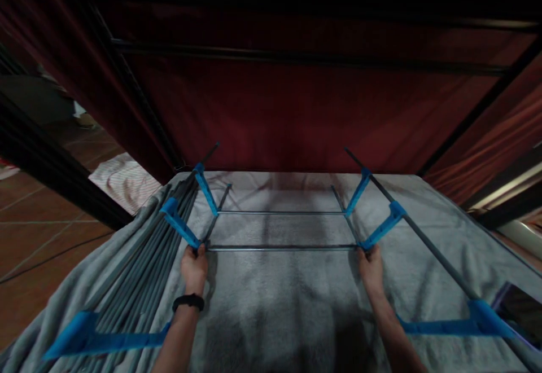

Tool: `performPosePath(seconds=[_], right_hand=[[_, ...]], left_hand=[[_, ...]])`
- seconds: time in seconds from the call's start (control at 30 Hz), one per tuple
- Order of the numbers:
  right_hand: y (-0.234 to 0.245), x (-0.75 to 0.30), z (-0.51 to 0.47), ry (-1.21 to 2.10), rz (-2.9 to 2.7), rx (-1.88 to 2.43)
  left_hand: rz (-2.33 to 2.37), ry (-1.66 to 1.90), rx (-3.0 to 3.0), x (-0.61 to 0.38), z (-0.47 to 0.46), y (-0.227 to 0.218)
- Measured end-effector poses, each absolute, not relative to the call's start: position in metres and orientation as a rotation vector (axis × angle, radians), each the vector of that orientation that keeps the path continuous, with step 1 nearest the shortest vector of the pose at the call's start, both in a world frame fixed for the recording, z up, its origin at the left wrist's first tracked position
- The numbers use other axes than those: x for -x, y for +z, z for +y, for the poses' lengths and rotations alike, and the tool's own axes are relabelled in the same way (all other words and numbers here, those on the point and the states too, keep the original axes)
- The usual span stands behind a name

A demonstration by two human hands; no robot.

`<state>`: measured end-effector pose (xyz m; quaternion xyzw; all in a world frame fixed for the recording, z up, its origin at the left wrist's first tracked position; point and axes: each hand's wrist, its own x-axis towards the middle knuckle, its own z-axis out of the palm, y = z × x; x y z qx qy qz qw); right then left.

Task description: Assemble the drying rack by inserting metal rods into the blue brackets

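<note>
A folding drying rack of grey metal rods and blue plastic joints [279,247] lies on a grey blanket [275,305]. My left hand [193,268], with a black wristband, is closed on the near crossbar's left end beside a blue joint [181,225]. My right hand [370,266] is closed on the same bar's right end by another blue joint [383,227]. A second crossbar [282,213] lies parallel a little farther away. Long side rods [432,249] run out to the right, and several bundled rods [144,271] to the left.
A dark red curtain [296,108] on a black frame hangs right behind the blanket. Brown tiled floor [38,220] lies to the left, with a pale striped cloth [122,178] on it. More blue rack pieces [486,316] sit near the lower corners.
</note>
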<state>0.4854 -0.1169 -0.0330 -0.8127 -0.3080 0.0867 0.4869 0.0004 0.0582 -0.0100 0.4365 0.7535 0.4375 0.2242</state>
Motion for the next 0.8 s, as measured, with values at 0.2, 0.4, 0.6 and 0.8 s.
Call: performPosePath(seconds=[0.2,0.4,0.6,0.8], right_hand=[[-0.023,-0.506,-0.099,0.133,-0.696,2.024],[-0.017,-0.521,-0.08,0.156,-0.707,2.127],[-0.02,-0.524,-0.077,0.155,-0.683,2.165],[-0.032,-0.522,-0.084,0.154,-0.736,2.187]], left_hand=[[2.083,1.264,-1.217,-0.016,0.068,0.005],[2.073,1.228,-1.26,-0.032,0.083,0.012],[2.083,1.236,-1.237,-0.038,0.079,0.005],[2.131,1.231,-1.194,-0.033,0.074,-0.001]])
